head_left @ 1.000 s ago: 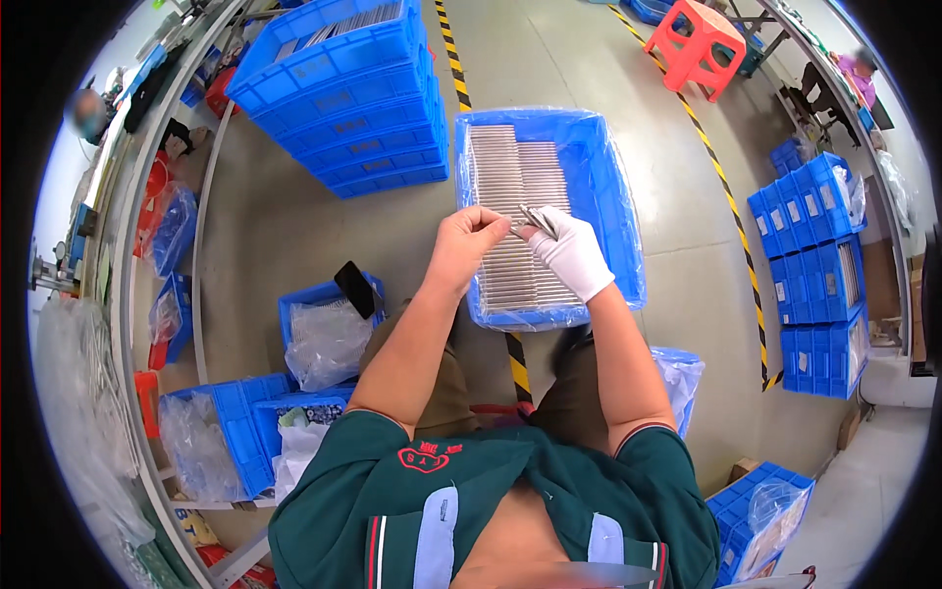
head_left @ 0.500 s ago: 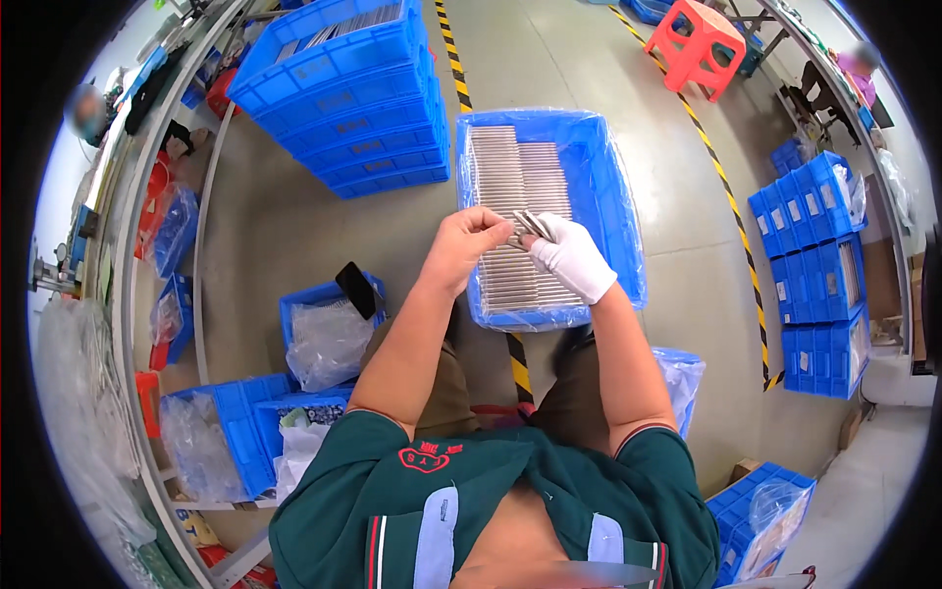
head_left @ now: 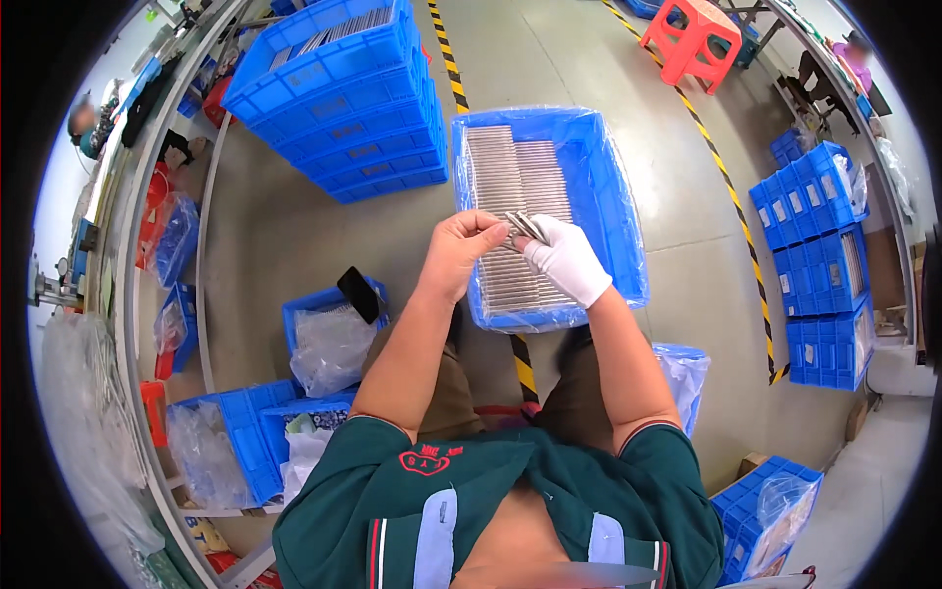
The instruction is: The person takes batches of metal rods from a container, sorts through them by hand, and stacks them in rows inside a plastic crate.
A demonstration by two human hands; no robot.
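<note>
Over the blue crate (head_left: 616,211) in front of me, both hands meet at chest height. My right hand (head_left: 569,263), in a white glove with bare fingertips, grips a small bunch of slim silvery metal rods (head_left: 528,229). My bare left hand (head_left: 461,250) is closed, thumb and fingers pinching at the ends of the same rods; its fingertips partly hide them. Below, the plastic-lined crate holds two long columns of similar rods (head_left: 494,162), laid crosswise and packed side by side. My hands cover part of these columns.
Stacked blue crates (head_left: 343,128) stand at the far left, more blue crates (head_left: 819,265) at the right. Near my left leg, a black phone-like slab (head_left: 359,294) rests by a crate with clear plastic bags (head_left: 334,348). A red stool (head_left: 692,41) stands far right. People sit at both side benches.
The rods have turned slightly between my hands, and both hands have shifted a little to the left. The view has moved slightly; the hold stays much the same.
</note>
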